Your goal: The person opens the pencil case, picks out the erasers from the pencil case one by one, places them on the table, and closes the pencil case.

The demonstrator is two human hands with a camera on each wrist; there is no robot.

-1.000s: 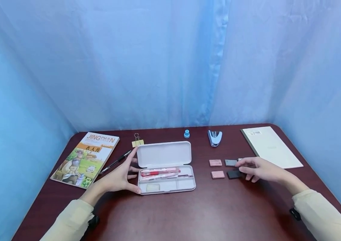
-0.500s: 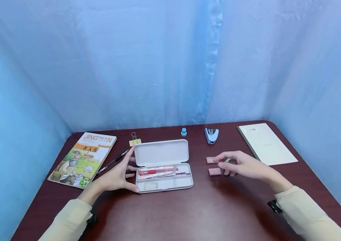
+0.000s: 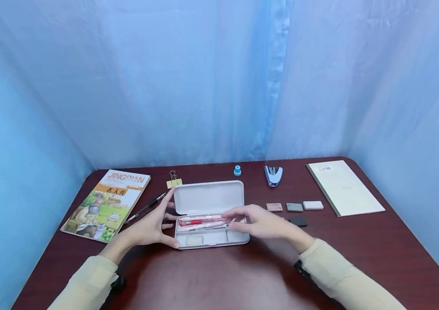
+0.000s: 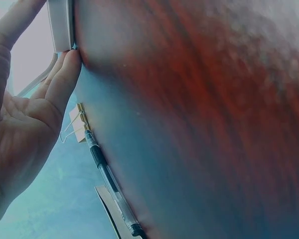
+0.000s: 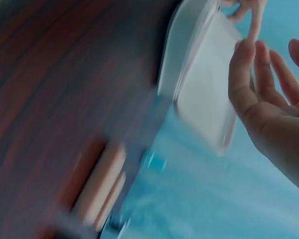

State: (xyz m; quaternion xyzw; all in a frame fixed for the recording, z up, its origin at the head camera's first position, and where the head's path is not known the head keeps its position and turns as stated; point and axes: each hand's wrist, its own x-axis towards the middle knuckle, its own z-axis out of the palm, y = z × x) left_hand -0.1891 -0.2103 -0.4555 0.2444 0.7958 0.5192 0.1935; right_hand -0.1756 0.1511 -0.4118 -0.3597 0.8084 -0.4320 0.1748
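Note:
An open pencil case [image 3: 209, 199] stands with its lid up in the head view. Several red and white pens [image 3: 201, 222] lie in its back compartment, and a pale block, like an eraser [image 3: 194, 240], sits in the front left one. My left hand [image 3: 147, 228] holds the case's left end, thumb at the front corner and index finger up at the lid. Over the right end hovers my right hand [image 3: 263, 221], fingers loosely bent; nothing shows between them in the right wrist view [image 5: 269, 99].
Right of the case lie a pink eraser [image 3: 274, 207], a grey one [image 3: 294, 207], a white one [image 3: 312, 205] and a black one [image 3: 298, 221]. Farther out are a stapler [image 3: 273, 175], a notebook [image 3: 345, 188], a binder clip [image 3: 174, 182], a black pen [image 3: 145, 209] and a magazine [image 3: 107, 204].
My right hand has swept left from the grey and black erasers, past the pink ones, to above the case's right end. My left hand keeps its place on the case.

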